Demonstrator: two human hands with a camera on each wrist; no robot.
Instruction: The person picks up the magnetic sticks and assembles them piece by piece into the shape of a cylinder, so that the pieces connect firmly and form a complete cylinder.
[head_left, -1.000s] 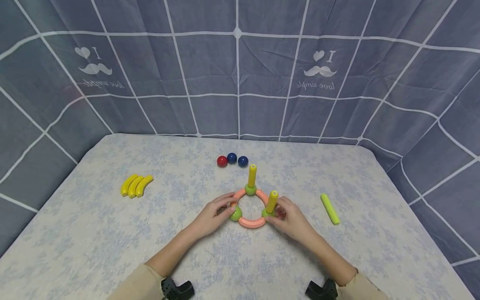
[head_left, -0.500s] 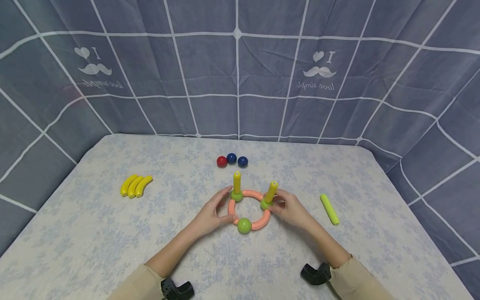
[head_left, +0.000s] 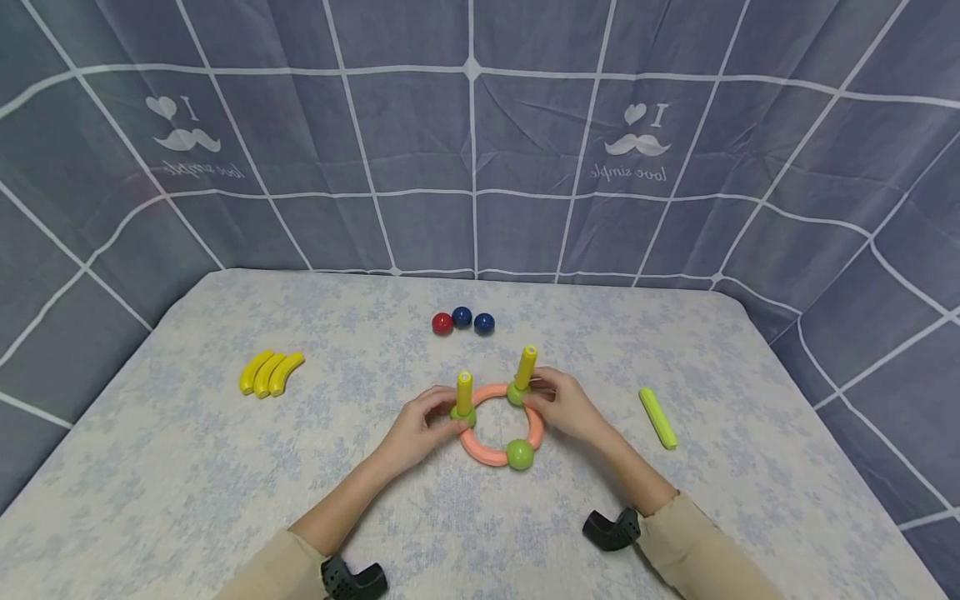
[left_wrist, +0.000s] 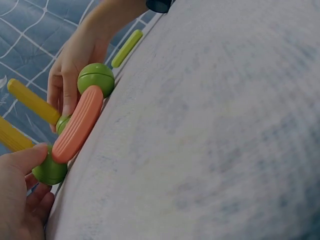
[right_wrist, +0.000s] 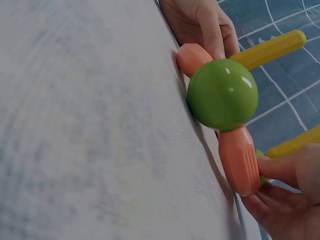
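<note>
A ring of coral curved rods [head_left: 480, 450] joined by green balls lies on the table between both hands. Yellow rods stand up from two of its balls; the front-right ball [head_left: 520, 455] has no yellow rod. My left hand [head_left: 417, 429] pinches the left green ball [left_wrist: 50, 170] between thumb and fingers, beside the base of its yellow rod [head_left: 464, 392]. With thumb and fingers my right hand [head_left: 568, 410] grips the back green ball [head_left: 516, 394], under the other yellow rod [head_left: 527, 367]. In the right wrist view the bare green ball [right_wrist: 222, 95] is nearest the camera.
Behind the ring sit a red ball [head_left: 442, 324] and two blue balls [head_left: 483, 324]. Several yellow curved pieces [head_left: 270, 373] lie together at the left. A light green rod [head_left: 657, 418] lies at the right. A grey-blue checked curtain [head_left: 472, 150] hangs behind the table [head_left: 337, 308].
The ring has turned counterclockwise as seen from above, its bare ball coming from the left round to the front right. The left hand now holds a rod-bearing ball; the right hand has moved farther back.
</note>
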